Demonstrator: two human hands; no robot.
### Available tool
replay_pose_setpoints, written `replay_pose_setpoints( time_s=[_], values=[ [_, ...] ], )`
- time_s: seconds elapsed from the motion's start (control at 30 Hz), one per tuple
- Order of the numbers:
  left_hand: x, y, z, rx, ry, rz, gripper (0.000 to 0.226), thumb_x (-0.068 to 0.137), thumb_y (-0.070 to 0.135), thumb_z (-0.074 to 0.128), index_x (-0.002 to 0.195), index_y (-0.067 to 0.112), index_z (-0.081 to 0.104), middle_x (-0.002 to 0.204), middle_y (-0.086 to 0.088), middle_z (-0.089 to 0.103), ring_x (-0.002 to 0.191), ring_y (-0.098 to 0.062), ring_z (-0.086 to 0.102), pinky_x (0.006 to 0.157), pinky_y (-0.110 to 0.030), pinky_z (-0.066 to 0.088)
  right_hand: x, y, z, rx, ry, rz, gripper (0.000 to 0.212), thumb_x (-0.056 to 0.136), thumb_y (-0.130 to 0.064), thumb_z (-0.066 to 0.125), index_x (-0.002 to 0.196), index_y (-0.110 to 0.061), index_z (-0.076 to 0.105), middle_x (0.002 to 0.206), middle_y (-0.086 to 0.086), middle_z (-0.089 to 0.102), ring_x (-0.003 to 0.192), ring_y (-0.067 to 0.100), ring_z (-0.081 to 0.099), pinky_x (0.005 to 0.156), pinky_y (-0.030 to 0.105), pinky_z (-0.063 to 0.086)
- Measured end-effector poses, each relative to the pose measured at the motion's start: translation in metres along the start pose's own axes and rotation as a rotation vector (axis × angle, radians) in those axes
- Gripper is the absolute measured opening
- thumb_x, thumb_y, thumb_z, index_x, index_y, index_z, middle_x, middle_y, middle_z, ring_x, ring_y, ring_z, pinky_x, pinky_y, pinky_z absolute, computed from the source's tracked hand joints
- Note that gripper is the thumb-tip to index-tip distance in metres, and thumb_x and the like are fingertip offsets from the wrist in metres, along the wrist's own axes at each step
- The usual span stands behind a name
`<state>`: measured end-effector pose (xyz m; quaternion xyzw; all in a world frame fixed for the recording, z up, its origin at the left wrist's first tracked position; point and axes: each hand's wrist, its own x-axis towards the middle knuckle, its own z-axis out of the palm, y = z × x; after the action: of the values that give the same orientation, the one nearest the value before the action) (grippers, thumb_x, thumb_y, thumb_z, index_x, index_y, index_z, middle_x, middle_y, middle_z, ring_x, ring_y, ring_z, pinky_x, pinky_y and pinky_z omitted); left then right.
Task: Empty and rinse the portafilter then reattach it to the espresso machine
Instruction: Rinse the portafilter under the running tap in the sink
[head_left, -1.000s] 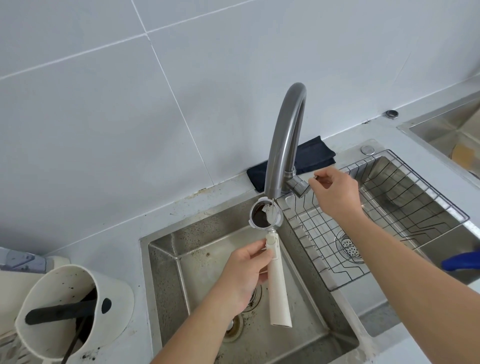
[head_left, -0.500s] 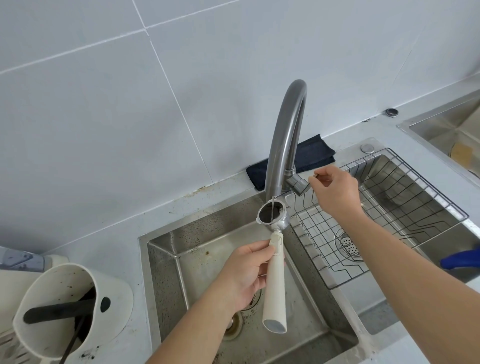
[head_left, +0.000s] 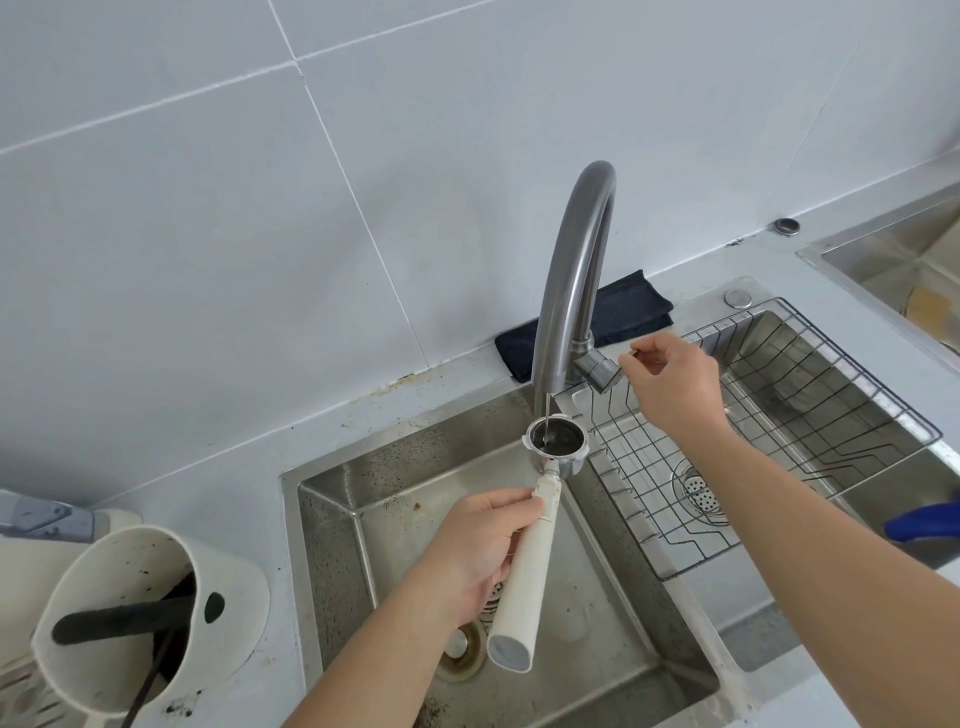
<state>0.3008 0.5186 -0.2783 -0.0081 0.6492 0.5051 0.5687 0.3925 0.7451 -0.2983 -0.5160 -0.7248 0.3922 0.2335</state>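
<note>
Head view, at the steel sink (head_left: 332, 519). Left hand (head_left: 475, 553) wrapped around the cream handle of the portafilter (head_left: 535, 540), holding it over the left basin, basket end up under the spout of the grey faucet (head_left: 574, 275). A thin stream of water falls into the basket. Right hand (head_left: 675, 384) beside the faucet's lever, fingers curled; whether it pinches the lever, cannot tell. Wire rack (head_left: 769, 431) sits in the right basin. White knock box (head_left: 140, 618) on the counter at left.
</note>
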Motion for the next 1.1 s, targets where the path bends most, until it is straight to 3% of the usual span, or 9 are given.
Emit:
replay_pose_setpoints(
  time_s=[0.23, 0.47, 0.8, 1.0, 1.1],
  values=[
    [-0.007, 0.004, -0.008, 0.093, 0.031, 0.021, 0.019, 0.084, 0.010, 0.070, 0.074, 0.022, 0.080, 0.074, -0.011, 0.070, 0.059, -0.022, 0.060, 0.055, -0.031, 0.052, 0.001, 0.001, 0.001, -0.013, 0.004, -0.002, 0.009, 0.091, -0.025, 0.066, 0.098, -0.020, 0.066, 0.085, -0.008, 0.067, 0.075, 0.000, 0.059, 0.066, 0.016, 0.042],
    [-0.015, 0.006, -0.013, 0.216, 0.032, 0.096, 0.025, 0.086, 0.012, 0.067, 0.076, 0.031, 0.080, 0.078, -0.010, 0.071, 0.062, -0.023, 0.061, 0.059, -0.033, 0.055, 0.001, 0.001, 0.001, -0.026, 0.002, -0.005, 0.012, 0.091, -0.025, 0.066, 0.101, -0.019, 0.066, 0.086, -0.006, 0.068, 0.078, 0.006, 0.061, 0.072, 0.022, 0.045],
    [-0.011, 0.000, -0.021, 0.251, 0.081, 0.211, 0.028, 0.089, 0.009, 0.065, 0.089, 0.035, 0.075, 0.101, -0.010, 0.074, 0.076, -0.020, 0.066, 0.069, -0.036, 0.059, 0.001, 0.002, 0.001, -0.028, -0.001, -0.008, 0.015, 0.091, -0.026, 0.066, 0.104, -0.017, 0.067, 0.086, -0.007, 0.067, 0.080, 0.007, 0.061, 0.071, 0.020, 0.044],
    [-0.005, -0.004, -0.017, 0.196, 0.065, 0.223, 0.032, 0.090, 0.009, 0.064, 0.086, 0.039, 0.076, 0.097, 0.000, 0.076, 0.084, -0.018, 0.067, 0.083, -0.038, 0.057, 0.000, 0.001, 0.001, -0.021, -0.001, -0.002, 0.015, 0.091, -0.025, 0.066, 0.104, -0.017, 0.067, 0.086, -0.007, 0.067, 0.080, 0.008, 0.062, 0.073, 0.023, 0.046],
    [-0.004, -0.004, -0.011, 0.135, 0.037, 0.203, 0.031, 0.091, 0.005, 0.062, 0.091, 0.032, 0.076, 0.084, 0.005, 0.074, 0.075, -0.013, 0.064, 0.072, -0.030, 0.056, 0.000, 0.000, 0.001, -0.024, 0.002, 0.000, 0.013, 0.091, -0.026, 0.065, 0.101, -0.019, 0.066, 0.083, -0.010, 0.066, 0.076, 0.003, 0.060, 0.072, 0.022, 0.045]
  ],
)
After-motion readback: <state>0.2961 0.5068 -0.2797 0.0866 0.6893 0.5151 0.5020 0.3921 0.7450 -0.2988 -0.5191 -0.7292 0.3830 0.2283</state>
